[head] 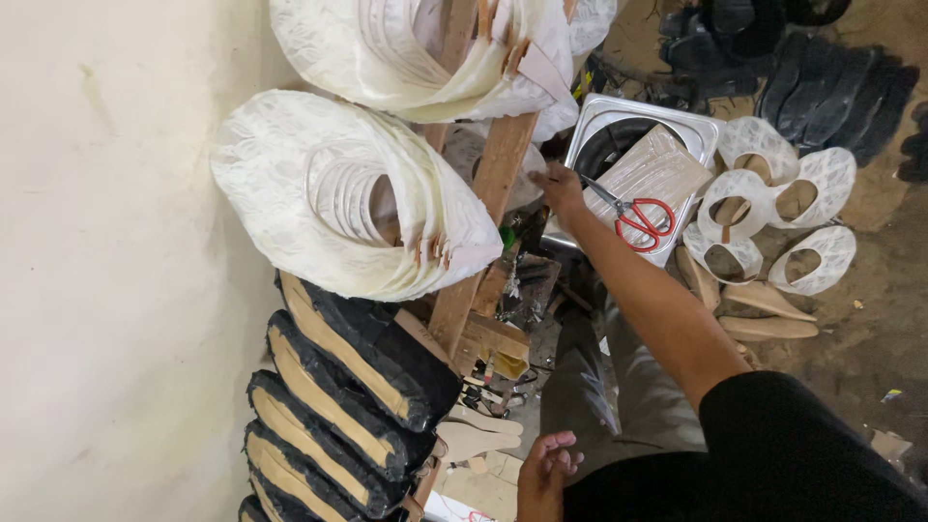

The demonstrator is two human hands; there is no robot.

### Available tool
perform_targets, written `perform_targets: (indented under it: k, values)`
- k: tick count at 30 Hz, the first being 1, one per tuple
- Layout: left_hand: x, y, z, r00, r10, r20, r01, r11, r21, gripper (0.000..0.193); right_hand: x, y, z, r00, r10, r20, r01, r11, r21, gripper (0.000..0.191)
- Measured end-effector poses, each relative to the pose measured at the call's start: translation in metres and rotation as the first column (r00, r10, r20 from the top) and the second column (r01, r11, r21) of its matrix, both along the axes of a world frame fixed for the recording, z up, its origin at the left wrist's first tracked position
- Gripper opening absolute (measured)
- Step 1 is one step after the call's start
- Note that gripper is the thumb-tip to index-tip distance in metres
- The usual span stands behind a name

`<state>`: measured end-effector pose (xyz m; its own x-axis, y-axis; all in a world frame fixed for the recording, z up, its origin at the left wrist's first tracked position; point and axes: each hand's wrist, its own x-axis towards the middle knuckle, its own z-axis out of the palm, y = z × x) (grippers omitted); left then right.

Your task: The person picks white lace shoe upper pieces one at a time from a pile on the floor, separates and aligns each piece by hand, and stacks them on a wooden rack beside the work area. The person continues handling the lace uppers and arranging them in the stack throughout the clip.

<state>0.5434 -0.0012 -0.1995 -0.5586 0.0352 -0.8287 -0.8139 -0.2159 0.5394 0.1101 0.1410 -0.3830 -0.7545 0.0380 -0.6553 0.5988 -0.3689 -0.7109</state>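
Nearest, the left hand is resting low by the lap, fingers loosely curled and gripping nothing. Beside it, a stack of black soles with tan linings is leaning against the foot of a wooden post, close to the pale wall.

The right hand is stretching out on a long, black-sleeved arm, well apart from the left. Its fingers are extended and empty, and they are reaching the post's edge just beside the rim of a steel tray. Whether the fingertips are touching wood or tray is hard to tell.

Red-handled scissors are lying just right of that hand, on a plastic-wrapped packet that is sitting in the tray. Two thick bundles of white lace uppers are hanging on the post, one above the other.

The step in hand looks like a reach, with no grasp made. Picking anything up from here would call for closing the fingers on it, and taking the scissors would need a small shift to the right onto the handles.

Farther off, lace loops are lying on the dirt floor with tan insoles beside them. Dark soles are piling up beyond.
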Motion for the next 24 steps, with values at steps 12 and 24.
perform_targets:
  k: [12,24]
  values:
    - [0.002,0.002,0.012,0.997,-0.045,-0.058,0.048,0.998,0.043,0.031,0.048,0.118,0.021,0.972,0.231,-0.049,-0.193,0.897,0.397,0.066]
    - [-0.039,0.024,0.047,0.968,-0.218,-0.128,0.231,0.968,0.099,0.03,0.1,0.204,0.109,0.975,0.167,-0.15,-0.059,0.836,0.546,0.055]
